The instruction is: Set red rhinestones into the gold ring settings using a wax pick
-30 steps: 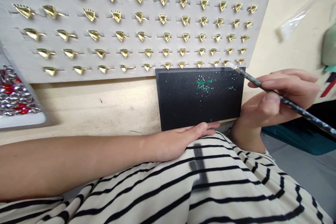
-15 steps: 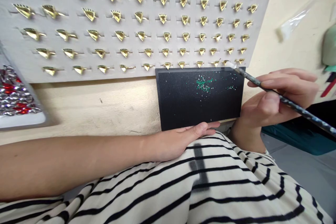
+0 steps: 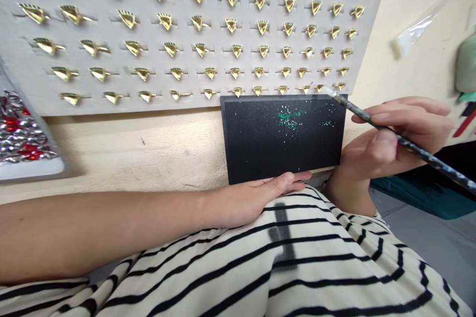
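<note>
My right hand pinches a slim, dark, speckled stick with a pale tip. That tip is over the lower right rings of the grey foam board, near the far edge of a black ribbed tray. Tiny green and clear stones lie scattered on the tray. My left hand lies along the tray's near edge, fingers stretched out and touching it. Gold triangular rings stand in rows in the board. Whether the tip touches a ring or carries a stone is too small to tell.
On the left is a clear tray of silver and red stones. A small plastic bag lies on the wooden table at the right. Beyond it are a pale green object and a red item.
Almost nothing differs. The stick's tip has shifted only very slightly over the same rings, and my left hand keeps its place at the tray's edge.
</note>
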`<state>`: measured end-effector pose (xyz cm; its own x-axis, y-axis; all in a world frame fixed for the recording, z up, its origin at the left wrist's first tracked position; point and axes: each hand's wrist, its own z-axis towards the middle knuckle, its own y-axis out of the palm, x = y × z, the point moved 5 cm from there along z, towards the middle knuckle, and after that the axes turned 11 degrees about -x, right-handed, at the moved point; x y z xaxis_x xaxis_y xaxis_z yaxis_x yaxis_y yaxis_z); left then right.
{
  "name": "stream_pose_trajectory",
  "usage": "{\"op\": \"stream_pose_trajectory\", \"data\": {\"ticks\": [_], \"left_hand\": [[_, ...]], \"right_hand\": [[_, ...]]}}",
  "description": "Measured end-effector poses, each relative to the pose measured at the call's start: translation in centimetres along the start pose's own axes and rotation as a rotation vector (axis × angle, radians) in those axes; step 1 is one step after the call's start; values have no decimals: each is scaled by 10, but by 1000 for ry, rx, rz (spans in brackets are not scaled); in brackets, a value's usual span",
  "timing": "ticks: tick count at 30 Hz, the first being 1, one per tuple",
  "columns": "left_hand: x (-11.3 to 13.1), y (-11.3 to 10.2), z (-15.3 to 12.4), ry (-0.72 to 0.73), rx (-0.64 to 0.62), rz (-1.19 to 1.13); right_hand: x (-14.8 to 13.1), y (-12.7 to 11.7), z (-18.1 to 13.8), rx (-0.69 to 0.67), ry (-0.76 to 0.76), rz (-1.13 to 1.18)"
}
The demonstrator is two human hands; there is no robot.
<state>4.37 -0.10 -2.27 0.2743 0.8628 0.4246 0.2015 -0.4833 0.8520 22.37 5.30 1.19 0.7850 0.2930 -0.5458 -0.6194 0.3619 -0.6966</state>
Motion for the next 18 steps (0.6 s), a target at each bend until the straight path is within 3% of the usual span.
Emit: {"op": "stream_pose_trajectory", "data": {"ticks": [18], "left_hand": [[-10,-1,3,35,14,-18]], "right_hand": [[-2,-2,5,2,13,28]]}}
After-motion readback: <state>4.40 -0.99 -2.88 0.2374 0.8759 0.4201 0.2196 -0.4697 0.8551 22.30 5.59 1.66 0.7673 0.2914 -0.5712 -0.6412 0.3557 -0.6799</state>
